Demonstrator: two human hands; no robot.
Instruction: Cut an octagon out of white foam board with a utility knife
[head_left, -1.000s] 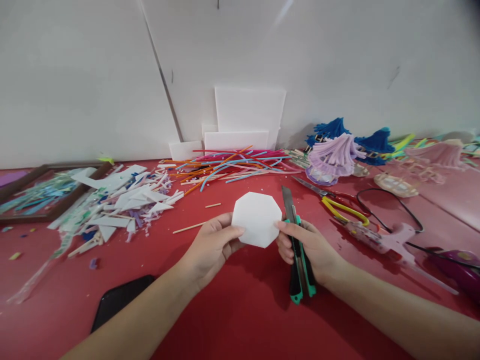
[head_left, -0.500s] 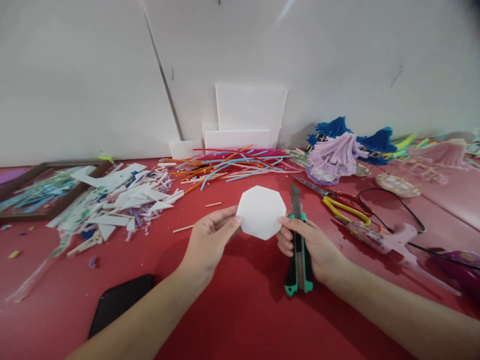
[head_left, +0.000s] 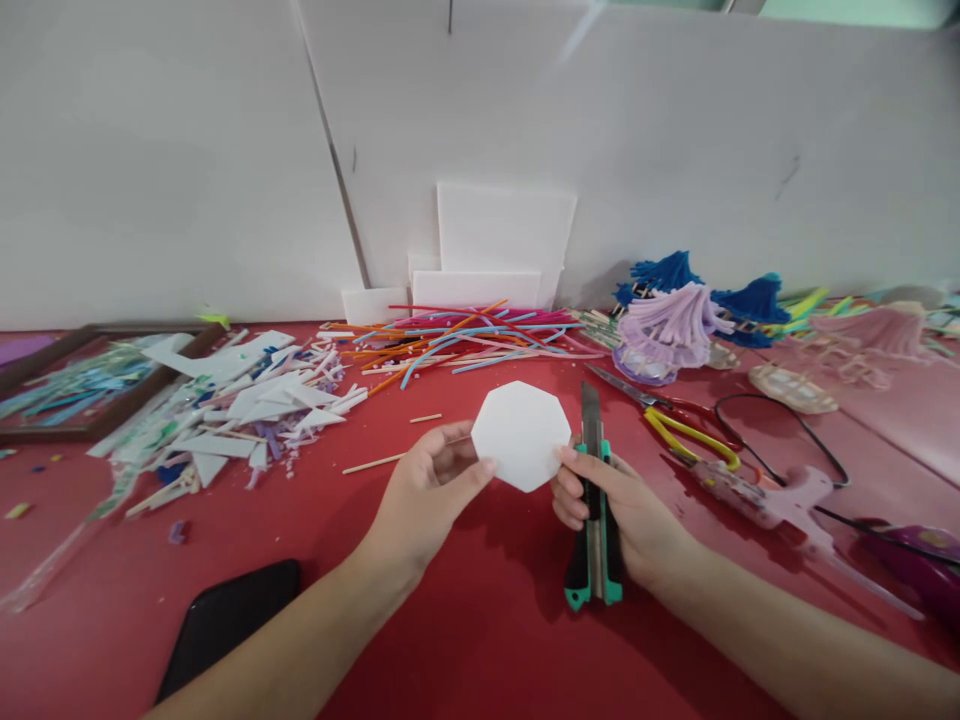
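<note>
A white many-sided piece of board point(head_left: 520, 436) is held up over the red table, its flat face toward me. My left hand point(head_left: 420, 490) pinches it by the left edge, thumb on the near face and fingers behind. My right hand point(head_left: 630, 510) grips a black and green utility knife point(head_left: 596, 560) upright, blade pointing away and extended. The thumb and forefinger of that same hand also touch the board's right edge. The knife stands beside the board, not cutting it.
White scraps point(head_left: 262, 400) lie piled at left near a brown frame point(head_left: 90, 428). A phone point(head_left: 229, 625) lies at front left. Pipe cleaners point(head_left: 465, 335) sit at the back. Pliers point(head_left: 694, 437), a glue gun point(head_left: 765, 495) and fuzzy models point(head_left: 671, 325) are at right.
The view has tilted up slightly. The board has turned a little between my hands, and my left thumb now rests lower on its edge. My right hand keeps its hold on the knife.
</note>
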